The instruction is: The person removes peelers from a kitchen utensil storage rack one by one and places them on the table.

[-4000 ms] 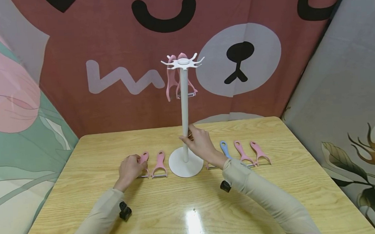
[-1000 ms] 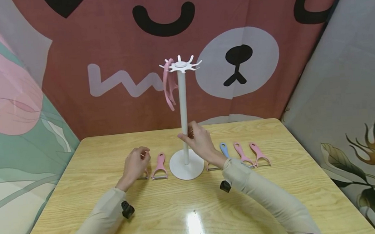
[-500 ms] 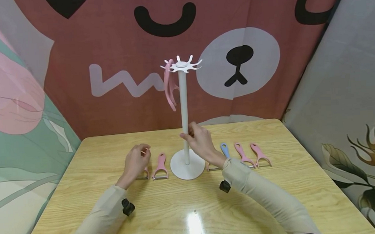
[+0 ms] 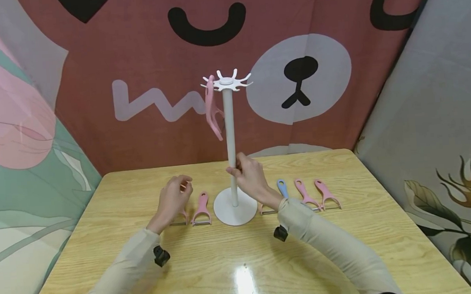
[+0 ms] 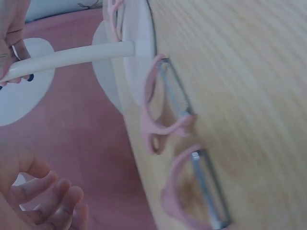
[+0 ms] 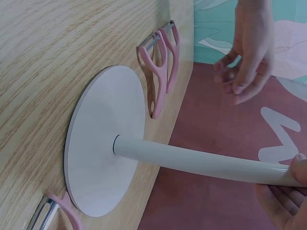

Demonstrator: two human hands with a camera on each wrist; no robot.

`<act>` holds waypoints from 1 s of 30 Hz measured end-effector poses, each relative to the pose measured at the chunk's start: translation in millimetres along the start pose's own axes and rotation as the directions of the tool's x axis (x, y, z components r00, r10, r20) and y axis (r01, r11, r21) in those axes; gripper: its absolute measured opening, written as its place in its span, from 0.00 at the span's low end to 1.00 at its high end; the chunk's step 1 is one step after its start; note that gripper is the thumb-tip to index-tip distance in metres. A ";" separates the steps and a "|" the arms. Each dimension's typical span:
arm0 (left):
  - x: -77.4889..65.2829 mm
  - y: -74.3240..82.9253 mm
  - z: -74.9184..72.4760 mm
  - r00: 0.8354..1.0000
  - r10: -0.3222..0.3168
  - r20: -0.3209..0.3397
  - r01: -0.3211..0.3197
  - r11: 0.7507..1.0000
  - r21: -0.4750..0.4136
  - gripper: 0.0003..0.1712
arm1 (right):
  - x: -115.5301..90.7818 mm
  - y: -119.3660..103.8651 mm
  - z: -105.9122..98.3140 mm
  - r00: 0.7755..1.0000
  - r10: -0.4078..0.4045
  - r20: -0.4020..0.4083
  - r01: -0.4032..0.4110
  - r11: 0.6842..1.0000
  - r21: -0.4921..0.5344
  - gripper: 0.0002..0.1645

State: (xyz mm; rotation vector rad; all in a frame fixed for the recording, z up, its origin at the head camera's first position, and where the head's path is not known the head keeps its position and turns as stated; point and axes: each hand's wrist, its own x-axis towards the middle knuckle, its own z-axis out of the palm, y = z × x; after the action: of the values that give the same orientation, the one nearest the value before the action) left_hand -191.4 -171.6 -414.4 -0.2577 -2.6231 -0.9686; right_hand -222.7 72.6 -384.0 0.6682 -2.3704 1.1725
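Observation:
My right hand (image 4: 252, 178) grips the white post (image 4: 230, 134) of a hook stand, thumb at the front, as the right wrist view also shows. A round white base (image 4: 225, 214) carries the post. On the left side of the top hooks (image 4: 235, 82) hang pink peelers (image 4: 212, 108), overlapping each other. My left hand (image 4: 171, 199) hovers over the table with loosely curled fingers and nothing in them. Below it lies a pink peeler (image 5: 173, 179), half covered by the hand in the head view. Another pink peeler (image 4: 202, 207) lies beside it, left of the base.
Right of the base, a blue peeler (image 4: 281, 187) and two pink peelers (image 4: 301, 189) (image 4: 323, 190) lie in a row, partly behind my right forearm. A patterned cloth (image 4: 158, 138) hangs behind the wooden table (image 4: 210, 265).
The top hooks have turned, bringing the hanging peelers round to the left side. My left hand has lifted off the leftmost peeler and shifted slightly up and right. My right hand stays on the post.

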 end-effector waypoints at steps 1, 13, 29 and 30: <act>1.5 2.0 -1.1 1.000 0.011 -0.004 -0.011 1.000 0.001 0.12 | 0.0 -0.3 0.0 1.000 0.005 0.004 -0.005 1.000 -0.001 0.11; 13.1 22.4 -5.9 0.995 0.094 -0.034 -0.095 0.995 -0.030 0.12 | -1.1 0.5 -1.4 0.999 -0.030 0.028 0.030 1.000 -0.001 0.10; 17.2 31.4 -13.3 0.993 0.109 -0.044 -0.113 0.988 -0.105 0.11 | -2.4 1.2 -3.2 0.997 -0.050 0.050 0.050 0.999 -0.002 0.12; 18.0 32.0 -13.9 0.992 0.113 -0.049 -0.118 0.987 -0.106 0.11 | -2.2 0.8 -3.8 0.997 -0.048 0.054 0.048 0.999 0.000 0.12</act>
State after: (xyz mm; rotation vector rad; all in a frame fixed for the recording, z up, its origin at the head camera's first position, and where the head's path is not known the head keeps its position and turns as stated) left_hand -195.7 -155.7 -378.8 -0.4063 -2.4902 -1.0663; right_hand -220.8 76.6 -383.5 0.7609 -2.3853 1.1457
